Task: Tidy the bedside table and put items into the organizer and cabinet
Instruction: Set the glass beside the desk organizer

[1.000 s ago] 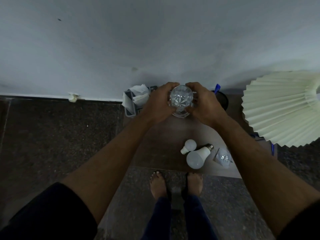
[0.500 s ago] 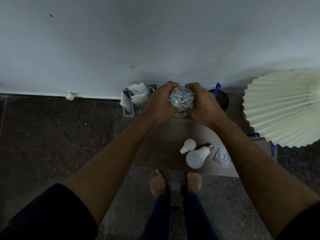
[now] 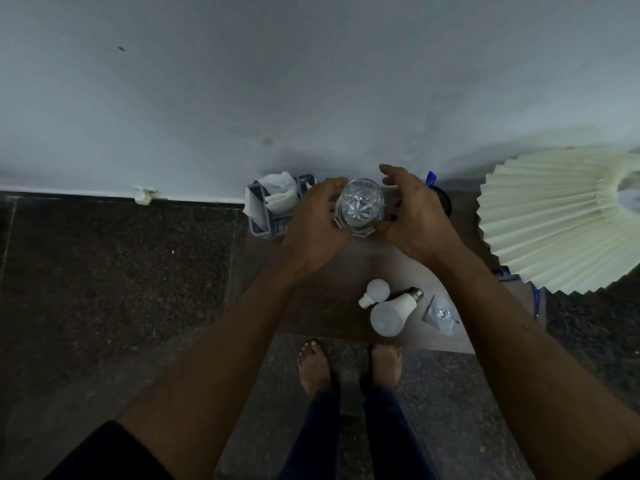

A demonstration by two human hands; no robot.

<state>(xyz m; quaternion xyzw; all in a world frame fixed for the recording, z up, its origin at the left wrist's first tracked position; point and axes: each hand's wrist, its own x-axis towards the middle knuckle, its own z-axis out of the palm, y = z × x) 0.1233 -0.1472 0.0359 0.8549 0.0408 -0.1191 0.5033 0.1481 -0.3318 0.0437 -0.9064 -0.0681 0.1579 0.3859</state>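
Observation:
A cut-crystal drinking glass (image 3: pixel 360 202) stands upright at the back of the brown bedside table (image 3: pixel 325 299), on a clear faceted base. My left hand (image 3: pixel 318 223) is cupped against its left side, fingers and thumb touching it. My right hand (image 3: pixel 415 216) is just right of the glass, fingers spread, with a small gap between them and the glass. A grey organizer (image 3: pixel 263 223) with white tissues in it sits left of the glass against the wall. A small white bulb (image 3: pixel 375 291), a larger white bulb (image 3: pixel 391 313) and a clear packet (image 3: pixel 441 315) lie near the table's front edge.
A pleated cream lampshade (image 3: pixel 554 220) hangs over the table's right side. A black round holder (image 3: pixel 445 199) with a blue pen (image 3: pixel 430 177) stands behind my right hand. The white wall runs right behind the table. My bare feet stand on the dark stone floor (image 3: pixel 121 289).
Both hands were wrapped tightly around the glass before. Now the right hand has opened and drawn off to the right, and the left hand's grip has loosened.

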